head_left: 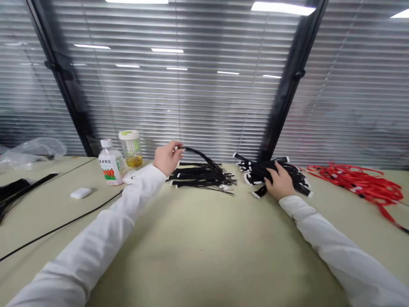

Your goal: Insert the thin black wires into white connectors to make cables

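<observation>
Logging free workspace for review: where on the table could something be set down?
Widest is the front of the table, between left sleeve and right sleeve; another patch lies between right sleeve and red cords. The back is crowded by the left black pile and right black pile.

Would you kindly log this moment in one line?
left hand: holds black cable by end | right hand: on black cable pile | far right: red straps

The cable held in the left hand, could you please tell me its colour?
The cable is black; it shows best in the head view.
</observation>
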A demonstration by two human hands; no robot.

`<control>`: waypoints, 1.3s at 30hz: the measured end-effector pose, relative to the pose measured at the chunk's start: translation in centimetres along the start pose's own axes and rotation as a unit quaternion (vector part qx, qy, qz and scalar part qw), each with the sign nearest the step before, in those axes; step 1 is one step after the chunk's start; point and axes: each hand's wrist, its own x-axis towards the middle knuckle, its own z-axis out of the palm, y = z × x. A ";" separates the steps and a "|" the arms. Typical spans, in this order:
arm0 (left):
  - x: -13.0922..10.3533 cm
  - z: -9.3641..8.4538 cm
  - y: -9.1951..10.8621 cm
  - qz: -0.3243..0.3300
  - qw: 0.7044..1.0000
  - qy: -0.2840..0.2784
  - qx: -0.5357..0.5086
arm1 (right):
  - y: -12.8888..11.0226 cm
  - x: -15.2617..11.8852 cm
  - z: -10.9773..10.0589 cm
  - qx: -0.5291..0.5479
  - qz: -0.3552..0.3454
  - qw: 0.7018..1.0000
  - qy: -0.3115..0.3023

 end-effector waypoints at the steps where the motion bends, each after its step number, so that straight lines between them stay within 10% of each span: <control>1: 0.4 0.0 1.1 -0.003 0.999 0.028 -0.040 | -0.2 0.0 -0.2 0.014 0.006 1.000 -0.002; 9: -1.7 -0.3 8.4 0.030 0.951 0.101 -0.290 | -6.1 -0.7 -3.3 0.239 0.083 0.963 -0.093; 12: -4.7 -1.4 9.6 0.160 0.954 0.111 -0.226 | -11.4 -3.2 -5.4 0.381 0.058 0.898 -0.211; 16: -8.6 -2.9 9.1 0.405 0.909 -0.028 -0.092 | -16.5 -6.3 -8.8 0.550 0.082 0.784 -0.276; 23: -13.0 -5.0 4.9 0.216 0.963 -0.114 -0.115 | -13.2 -6.3 -11.6 0.629 0.270 0.695 -0.220; 30: -17.2 -5.5 1.6 0.039 0.964 -0.264 -0.019 | -12.9 -8.2 -11.2 0.563 0.350 0.679 -0.316; 39: -16.9 -3.5 2.5 0.190 0.932 -0.284 0.120 | -14.4 -8.3 -11.7 0.425 0.300 0.799 -0.301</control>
